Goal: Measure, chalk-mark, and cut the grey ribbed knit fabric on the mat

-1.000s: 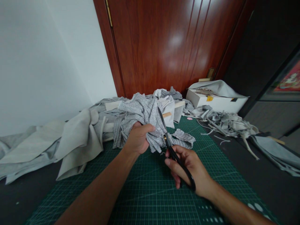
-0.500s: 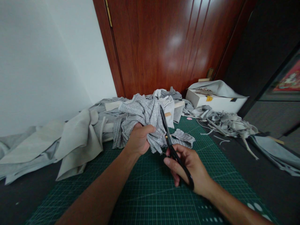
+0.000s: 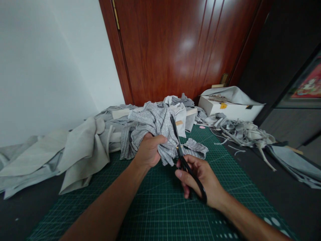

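Red-brown wooden door (image 3: 160, 50) and white wall (image 3: 50, 67) back our dark tabletop (image 3: 27, 207), most of it covered by a green gridded cutting mat (image 3: 160, 207). Pale fabric sheets (image 3: 82, 144) lie draped to our left; a white box (image 3: 235, 112) stands at the far right, with a tangle of cords (image 3: 248, 132) before it. At the centre, over the far part of the mat, is the crumpled gray cloth (image 3: 155, 120). We judge it light, soft and limp, likely knit, neither fragile nor slippery; its loose folds probably sag and shift unless gathered close to the blade. A bunched grip near that edge, fingers clear of the steel, seems best. Our right hand (image 3: 200, 174) is curled around the handles of black scissors (image 3: 179, 152), stiff and best held there; one blade shows against the cloth, so we cannot tell how wide they are parted. Our left hand (image 3: 149, 150) is closed on a bunch of the cloth, thumb on top. Smallest, a ribbed strip (image 3: 194, 147) lies just right of the scissors; whether it joins the cloth, we cannot tell.
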`<action>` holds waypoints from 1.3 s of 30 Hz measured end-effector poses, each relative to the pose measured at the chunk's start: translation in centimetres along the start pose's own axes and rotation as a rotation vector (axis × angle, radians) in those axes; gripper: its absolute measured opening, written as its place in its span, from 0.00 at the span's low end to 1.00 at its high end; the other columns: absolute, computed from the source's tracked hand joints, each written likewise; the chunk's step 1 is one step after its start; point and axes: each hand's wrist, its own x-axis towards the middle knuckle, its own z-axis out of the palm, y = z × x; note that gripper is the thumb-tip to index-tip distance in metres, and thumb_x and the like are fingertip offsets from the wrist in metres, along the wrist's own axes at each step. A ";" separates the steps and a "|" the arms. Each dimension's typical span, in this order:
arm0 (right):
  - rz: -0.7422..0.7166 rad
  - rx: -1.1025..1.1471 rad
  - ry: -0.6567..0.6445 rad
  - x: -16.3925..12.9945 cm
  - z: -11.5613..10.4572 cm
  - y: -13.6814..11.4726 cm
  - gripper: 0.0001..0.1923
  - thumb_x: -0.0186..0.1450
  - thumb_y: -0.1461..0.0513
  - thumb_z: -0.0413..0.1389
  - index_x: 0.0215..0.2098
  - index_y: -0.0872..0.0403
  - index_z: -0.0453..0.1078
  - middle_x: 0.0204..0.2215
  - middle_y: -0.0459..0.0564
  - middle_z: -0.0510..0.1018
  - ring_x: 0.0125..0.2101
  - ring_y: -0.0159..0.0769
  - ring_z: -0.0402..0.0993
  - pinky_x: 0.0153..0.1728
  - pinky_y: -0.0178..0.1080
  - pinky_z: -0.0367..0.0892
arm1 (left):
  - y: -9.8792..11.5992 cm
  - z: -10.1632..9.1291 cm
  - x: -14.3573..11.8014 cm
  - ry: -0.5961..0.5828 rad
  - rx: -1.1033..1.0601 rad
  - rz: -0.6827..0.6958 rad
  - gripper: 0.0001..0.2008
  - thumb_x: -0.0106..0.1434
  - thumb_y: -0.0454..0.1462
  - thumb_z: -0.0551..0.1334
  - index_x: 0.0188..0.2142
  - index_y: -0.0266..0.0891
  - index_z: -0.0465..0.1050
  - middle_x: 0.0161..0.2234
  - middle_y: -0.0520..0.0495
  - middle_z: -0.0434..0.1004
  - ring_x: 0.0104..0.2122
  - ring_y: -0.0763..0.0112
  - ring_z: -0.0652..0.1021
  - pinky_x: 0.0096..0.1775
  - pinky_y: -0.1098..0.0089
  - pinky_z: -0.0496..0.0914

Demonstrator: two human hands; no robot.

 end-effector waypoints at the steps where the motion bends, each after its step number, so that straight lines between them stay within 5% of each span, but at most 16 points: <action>1: -0.005 0.001 0.001 0.0 0.0 0.0 0.22 0.60 0.50 0.72 0.38 0.53 0.68 0.17 0.35 0.70 0.13 0.26 0.67 0.15 0.29 0.68 | 0.0 0.0 -0.1 -0.007 0.003 -0.015 0.36 0.42 0.29 0.71 0.55 0.39 0.79 0.43 0.43 0.88 0.51 0.39 0.84 0.52 0.45 0.78; 13: -0.040 0.003 0.052 0.2 -0.1 0.5 0.22 0.61 0.50 0.72 0.38 0.53 0.68 0.17 0.35 0.69 0.12 0.26 0.67 0.14 0.29 0.67 | -1.1 0.0 -0.3 0.017 0.024 -0.074 0.36 0.41 0.30 0.75 0.54 0.37 0.79 0.34 0.45 0.87 0.48 0.40 0.85 0.50 0.46 0.79; 20: -0.038 -0.003 0.059 0.3 -0.3 0.5 0.23 0.60 0.48 0.72 0.39 0.52 0.68 0.17 0.34 0.69 0.12 0.27 0.68 0.15 0.30 0.68 | -1.0 0.2 0.1 0.053 -0.070 0.022 0.33 0.50 0.34 0.77 0.57 0.40 0.78 0.47 0.43 0.87 0.55 0.46 0.83 0.57 0.51 0.76; 26: -0.036 -0.029 0.048 0.3 -0.3 0.1 0.23 0.61 0.47 0.71 0.38 0.52 0.68 0.17 0.35 0.70 0.12 0.27 0.67 0.14 0.30 0.68 | -0.9 0.0 1.0 0.132 -0.138 -0.090 0.25 0.55 0.35 0.77 0.53 0.35 0.80 0.45 0.40 0.87 0.50 0.48 0.85 0.56 0.50 0.78; 32: -0.020 -0.052 0.047 0.3 -0.3 0.2 0.24 0.60 0.47 0.71 0.37 0.53 0.68 0.17 0.35 0.69 0.13 0.26 0.67 0.15 0.30 0.67 | -0.5 -0.6 1.4 0.082 -0.113 -0.291 0.27 0.50 0.28 0.73 0.52 0.32 0.80 0.39 0.39 0.88 0.44 0.44 0.86 0.55 0.44 0.78; 39: 0.002 -0.045 0.041 0.5 -0.4 0.6 0.21 0.59 0.52 0.73 0.37 0.54 0.69 0.18 0.35 0.70 0.13 0.26 0.67 0.14 0.28 0.64 | -0.2 -0.8 1.4 0.138 -0.078 -0.180 0.34 0.42 0.26 0.71 0.53 0.34 0.79 0.35 0.43 0.87 0.46 0.42 0.86 0.56 0.44 0.77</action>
